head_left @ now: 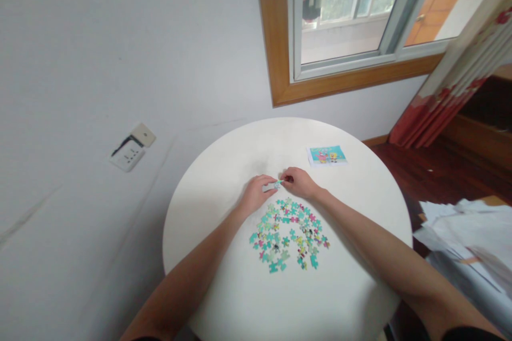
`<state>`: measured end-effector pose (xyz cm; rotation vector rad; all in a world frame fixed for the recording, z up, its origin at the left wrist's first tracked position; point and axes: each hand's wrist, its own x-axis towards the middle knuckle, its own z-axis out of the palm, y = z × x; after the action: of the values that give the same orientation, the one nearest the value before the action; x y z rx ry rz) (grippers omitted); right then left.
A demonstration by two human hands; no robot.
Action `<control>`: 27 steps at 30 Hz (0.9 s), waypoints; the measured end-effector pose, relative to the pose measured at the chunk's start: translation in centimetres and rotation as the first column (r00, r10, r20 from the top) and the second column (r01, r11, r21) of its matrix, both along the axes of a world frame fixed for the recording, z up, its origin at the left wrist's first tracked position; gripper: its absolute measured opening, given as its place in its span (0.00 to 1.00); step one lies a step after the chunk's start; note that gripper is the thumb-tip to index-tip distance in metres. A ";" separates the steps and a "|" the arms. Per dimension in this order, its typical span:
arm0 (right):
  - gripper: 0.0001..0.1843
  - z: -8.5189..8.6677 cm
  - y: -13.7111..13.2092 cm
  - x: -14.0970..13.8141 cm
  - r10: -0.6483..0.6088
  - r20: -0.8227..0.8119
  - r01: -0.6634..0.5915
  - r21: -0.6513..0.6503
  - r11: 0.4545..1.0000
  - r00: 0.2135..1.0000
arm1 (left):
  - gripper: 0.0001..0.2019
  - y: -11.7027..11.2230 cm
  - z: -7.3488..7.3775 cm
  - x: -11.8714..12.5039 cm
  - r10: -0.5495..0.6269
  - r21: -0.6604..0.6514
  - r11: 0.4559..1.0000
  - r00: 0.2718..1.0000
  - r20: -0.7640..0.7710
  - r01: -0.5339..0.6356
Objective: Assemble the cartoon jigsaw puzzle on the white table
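Observation:
My left hand and my right hand meet near the middle of a round white table. Both pinch small teal puzzle pieces between their fingertips, and the pieces touch each other. Just in front of the hands lies a loose pile of several teal, pink and yellow jigsaw pieces, spread flat on the tabletop. A small picture card with cartoon figures lies farther back to the right.
A grey wall with a socket plate stands to the left. A wood-framed window is behind the table. A red-and-cream curtain hangs at the right, above dark wooden floor. White papers lie beside the table.

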<state>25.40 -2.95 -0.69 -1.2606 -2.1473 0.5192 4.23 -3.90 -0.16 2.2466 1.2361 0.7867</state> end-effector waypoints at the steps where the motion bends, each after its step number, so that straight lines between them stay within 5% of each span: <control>1: 0.04 0.0 0.0 0.0 0.000 -0.003 0.000 0.000 1.000 1.000 | 0.13 0.0 0.0 0.0 -0.001 0.000 1.000 1.000 0.000 0.001; 13: 0.06 1.2 -0.5 0.7 0.048 0.008 -0.048 -0.049 0.998 0.999 | 0.14 0.0 -0.2 -0.2 -0.001 -0.003 1.000 1.000 0.015 0.001; 27: 0.07 1.6 0.2 2.6 -0.053 0.152 0.071 -0.113 0.991 0.987 | 0.16 0.0 -0.1 -0.1 0.030 -0.017 0.999 0.999 0.024 -0.029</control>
<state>27.96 -2.73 0.88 -1.4680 -2.2188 0.5483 4.10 -3.88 -0.23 2.2044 1.2630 0.8091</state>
